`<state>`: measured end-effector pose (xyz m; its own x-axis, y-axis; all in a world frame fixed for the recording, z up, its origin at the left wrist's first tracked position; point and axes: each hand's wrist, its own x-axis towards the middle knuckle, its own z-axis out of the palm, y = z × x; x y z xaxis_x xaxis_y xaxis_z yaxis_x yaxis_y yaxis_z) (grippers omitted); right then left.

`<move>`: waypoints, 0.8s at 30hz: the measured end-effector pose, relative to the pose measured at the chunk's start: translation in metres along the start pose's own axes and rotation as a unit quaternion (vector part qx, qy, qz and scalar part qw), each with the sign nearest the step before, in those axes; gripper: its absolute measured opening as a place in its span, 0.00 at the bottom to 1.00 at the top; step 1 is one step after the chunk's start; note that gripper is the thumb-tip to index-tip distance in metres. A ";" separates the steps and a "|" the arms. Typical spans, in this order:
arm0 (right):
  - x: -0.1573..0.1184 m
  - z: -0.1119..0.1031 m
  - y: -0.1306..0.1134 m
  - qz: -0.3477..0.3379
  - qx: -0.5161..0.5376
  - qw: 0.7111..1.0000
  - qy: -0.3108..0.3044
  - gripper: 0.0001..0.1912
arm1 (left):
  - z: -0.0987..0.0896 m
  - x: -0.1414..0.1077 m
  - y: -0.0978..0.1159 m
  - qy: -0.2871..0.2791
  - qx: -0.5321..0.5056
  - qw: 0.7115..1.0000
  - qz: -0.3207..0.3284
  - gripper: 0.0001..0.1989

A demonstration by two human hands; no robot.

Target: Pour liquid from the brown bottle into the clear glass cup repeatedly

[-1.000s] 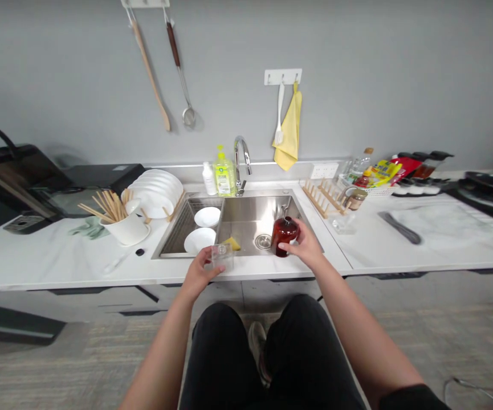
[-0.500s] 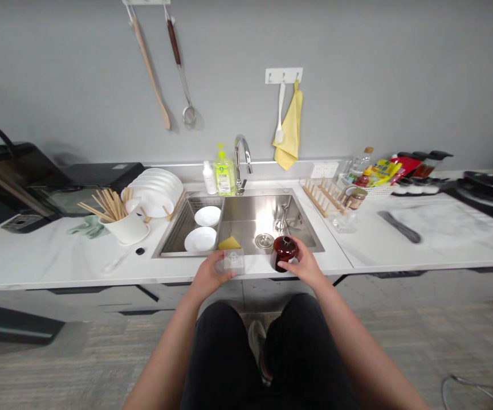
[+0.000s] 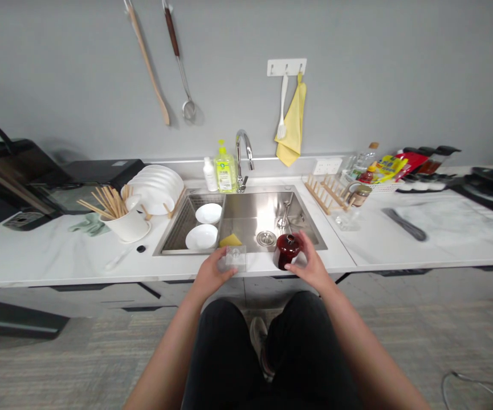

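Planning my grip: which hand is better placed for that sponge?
Left, probably: the left hand, on a clear container, sits nearer the yellow sponge; the right hand grips a dark red jar.

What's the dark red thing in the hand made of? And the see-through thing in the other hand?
The dark red bottle in the right hand looks like glazed ceramic or glass, because its surface is smooth and shiny; I can't tell which. The clear container in the left hand is probably plastic or glass, since you can see through it.
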<state>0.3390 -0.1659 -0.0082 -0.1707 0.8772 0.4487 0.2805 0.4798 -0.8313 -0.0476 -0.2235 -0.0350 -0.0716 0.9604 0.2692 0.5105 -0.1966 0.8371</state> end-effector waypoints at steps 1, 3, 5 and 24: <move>-0.006 -0.002 -0.007 -0.018 -0.027 0.999 0.039 0.55 | 0.000 0.000 0.000 0.002 -0.005 1.000 -0.001 0.38; -0.022 0.000 -0.025 -0.051 -0.087 0.988 0.117 0.40 | 0.001 0.000 0.000 0.008 -0.018 1.000 -0.002 0.39; -0.037 0.013 -0.045 -0.087 -0.102 0.986 0.100 0.26 | 0.001 -0.001 0.002 0.016 -0.037 0.999 -0.005 0.39; 0.032 0.168 -0.045 -0.005 0.056 0.986 -0.154 0.37 | -0.074 -0.014 0.009 0.039 -0.077 0.995 0.042 0.31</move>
<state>0.1623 -0.1617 -0.0117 -0.4574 0.8178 0.3494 0.1749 0.4680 -0.8663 -0.1050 -0.2535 0.0037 -0.1029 0.9223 0.3726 0.3798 -0.3098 0.8717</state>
